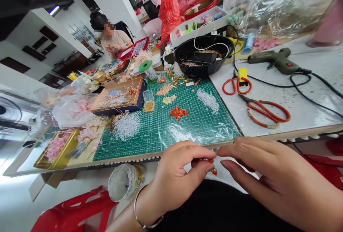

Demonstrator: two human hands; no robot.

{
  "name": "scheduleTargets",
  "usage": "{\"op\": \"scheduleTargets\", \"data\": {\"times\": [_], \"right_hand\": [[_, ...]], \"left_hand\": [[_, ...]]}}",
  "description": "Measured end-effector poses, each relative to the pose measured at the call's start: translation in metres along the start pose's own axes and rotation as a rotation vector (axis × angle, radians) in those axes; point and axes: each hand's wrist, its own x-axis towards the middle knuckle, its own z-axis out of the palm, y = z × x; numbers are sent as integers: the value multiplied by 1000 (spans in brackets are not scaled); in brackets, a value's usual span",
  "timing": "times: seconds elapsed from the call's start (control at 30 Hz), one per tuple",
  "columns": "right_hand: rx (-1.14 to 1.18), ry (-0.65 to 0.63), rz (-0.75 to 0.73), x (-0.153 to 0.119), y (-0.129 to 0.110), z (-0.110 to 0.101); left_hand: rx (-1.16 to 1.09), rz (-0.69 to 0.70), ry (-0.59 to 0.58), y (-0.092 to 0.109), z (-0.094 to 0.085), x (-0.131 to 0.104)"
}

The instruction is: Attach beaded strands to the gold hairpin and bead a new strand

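Observation:
Just off the front edge of the table, my left hand (178,174) is closed in a pinch on a small orange-red beaded piece (214,171). Most of that piece is hidden by the fingers. My right hand (268,174) comes in from the right, its index fingertip close to the left fingertips and its thumb held apart from it; I see nothing between them. Beyond the hands, a pile of orange-red beads (178,113) lies on the green cutting mat (150,139). Clear beads (125,126) are heaped on the mat's left side, with more clear beads (207,100) on its right.
Red-handled pliers (268,112), smaller red-handled cutters (237,84) and a glue gun (273,61) with its cord lie at right. Behind the mat stand a black bowl (203,71) and a shallow box (118,96). A plastic tub (123,182) is below the table edge. Another person (115,39) sits farther back.

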Motion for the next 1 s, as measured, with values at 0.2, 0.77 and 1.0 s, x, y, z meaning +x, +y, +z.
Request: {"op": "scheduleTargets", "data": {"times": [0.2,0.77,1.0], "right_hand": [[-27,-47,-10,-4,0,4],[-21,76,84,-14,-9,20],[-97,97,121,-12,-16,26]], "left_hand": [[-95,-114,-42,0,1,-4],[-758,-403,121,-11,15,-11],[-575,-342,108,-12,9,-13]]}}
